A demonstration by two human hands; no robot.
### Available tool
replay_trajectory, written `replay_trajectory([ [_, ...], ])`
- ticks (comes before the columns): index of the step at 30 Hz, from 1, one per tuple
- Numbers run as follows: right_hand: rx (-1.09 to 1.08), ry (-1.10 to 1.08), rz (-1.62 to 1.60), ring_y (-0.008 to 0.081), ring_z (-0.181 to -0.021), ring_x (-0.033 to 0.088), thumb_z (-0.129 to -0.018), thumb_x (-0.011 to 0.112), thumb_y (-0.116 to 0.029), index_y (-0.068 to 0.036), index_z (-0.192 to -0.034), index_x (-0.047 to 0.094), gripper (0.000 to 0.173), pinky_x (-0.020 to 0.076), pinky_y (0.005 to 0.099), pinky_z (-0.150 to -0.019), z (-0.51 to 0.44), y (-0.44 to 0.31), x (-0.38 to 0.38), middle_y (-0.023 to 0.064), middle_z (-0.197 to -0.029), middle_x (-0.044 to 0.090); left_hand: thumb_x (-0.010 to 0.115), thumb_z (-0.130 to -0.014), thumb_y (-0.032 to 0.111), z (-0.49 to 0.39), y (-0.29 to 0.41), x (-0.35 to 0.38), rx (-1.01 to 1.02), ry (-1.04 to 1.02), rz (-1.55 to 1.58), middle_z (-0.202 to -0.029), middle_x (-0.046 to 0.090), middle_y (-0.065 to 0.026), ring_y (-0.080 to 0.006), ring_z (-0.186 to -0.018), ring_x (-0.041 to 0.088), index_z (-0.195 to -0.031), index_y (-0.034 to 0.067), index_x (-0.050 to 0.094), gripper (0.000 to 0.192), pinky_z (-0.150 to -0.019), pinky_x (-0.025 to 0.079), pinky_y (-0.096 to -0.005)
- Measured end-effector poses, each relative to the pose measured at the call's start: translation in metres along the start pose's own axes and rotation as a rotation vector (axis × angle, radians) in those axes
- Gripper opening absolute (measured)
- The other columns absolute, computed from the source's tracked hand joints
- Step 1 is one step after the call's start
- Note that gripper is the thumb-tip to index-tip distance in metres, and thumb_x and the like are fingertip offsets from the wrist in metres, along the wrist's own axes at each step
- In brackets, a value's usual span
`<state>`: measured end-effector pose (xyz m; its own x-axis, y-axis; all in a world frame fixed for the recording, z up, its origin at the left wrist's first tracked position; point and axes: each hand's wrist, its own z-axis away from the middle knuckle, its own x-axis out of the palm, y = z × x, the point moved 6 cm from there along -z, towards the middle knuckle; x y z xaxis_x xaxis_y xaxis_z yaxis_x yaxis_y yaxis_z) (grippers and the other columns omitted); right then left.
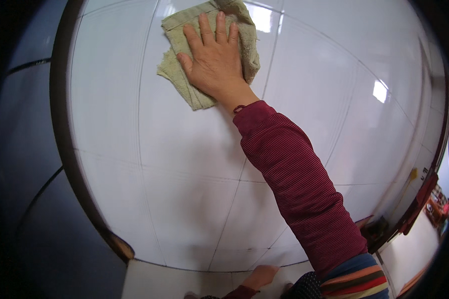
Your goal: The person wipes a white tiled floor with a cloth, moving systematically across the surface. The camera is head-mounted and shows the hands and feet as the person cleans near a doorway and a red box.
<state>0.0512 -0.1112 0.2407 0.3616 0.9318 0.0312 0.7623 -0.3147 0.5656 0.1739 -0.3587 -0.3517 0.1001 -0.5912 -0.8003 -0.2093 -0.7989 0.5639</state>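
Observation:
My right hand (217, 65) lies flat, fingers spread, on a folded yellow-green terry cloth (250, 46). It presses the cloth against a glossy wall of white tiles (187, 145), near the top of the view. The thumb points left, and one frayed corner of the cloth sticks out below it. A maroon ribbed sleeve covers my right forearm, with a striped band at the elbow. Low in the view is my left hand (262, 276), beside the foot of the wall. Its fingers are foreshortened, and whether they hold anything is hidden.
A dark brown trim (60, 112) edges the tiles on the left, beside a dark bluish surface (26, 142) with seams. Pale floor (153, 280) meets the wall below. At the far right, a dark red frame (419, 205) borders an opening, with blurred things beyond.

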Motion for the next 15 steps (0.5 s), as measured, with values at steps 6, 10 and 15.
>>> replay_trajectory([
  [6,-0.117,-0.033,-0.152,0.0447,-0.141,0.020,-0.091,0.054,-0.044,-0.010,-0.138,0.049,0.058,0.0125,0.0602,-0.114,0.031,-0.091,0.025,0.0183,-0.150,0.035,0.053,-0.085,0.007,0.012,0.021,-0.027,-0.026,-0.150,-0.032,-0.089,0.066,-0.0186,-0.0380,-0.087,0.064,-0.092,0.004,0.059,0.010,-0.074,0.051,-0.0490],
  [10,-0.243,-0.205,-0.332,0.0432,-0.142,0.019,-0.087,0.062,-0.040,-0.006,-0.138,0.049,0.063,0.0116,0.0591,-0.116,0.067,-0.165,0.043,0.0188,-0.148,0.037,0.053,-0.084,0.005,0.018,0.019,-0.032,-0.073,-0.057,0.129,-0.086,0.066,-0.0174,-0.0370,-0.086,0.065,-0.089,0.004,0.058,0.007,-0.073,0.051,-0.0483],
  [15,-0.418,-0.259,-0.395,0.0417,-0.143,0.020,-0.091,0.056,-0.035,-0.003,-0.139,0.045,0.058,0.0144,0.0558,-0.117,0.126,-0.240,0.043,0.0198,-0.149,0.035,0.056,-0.082,0.007,0.017,0.010,-0.021,-0.041,0.106,-0.015,-0.094,0.067,-0.0177,-0.0360,-0.090,0.065,-0.096,0.004,0.062,0.016,-0.074,0.052,-0.0463],
])
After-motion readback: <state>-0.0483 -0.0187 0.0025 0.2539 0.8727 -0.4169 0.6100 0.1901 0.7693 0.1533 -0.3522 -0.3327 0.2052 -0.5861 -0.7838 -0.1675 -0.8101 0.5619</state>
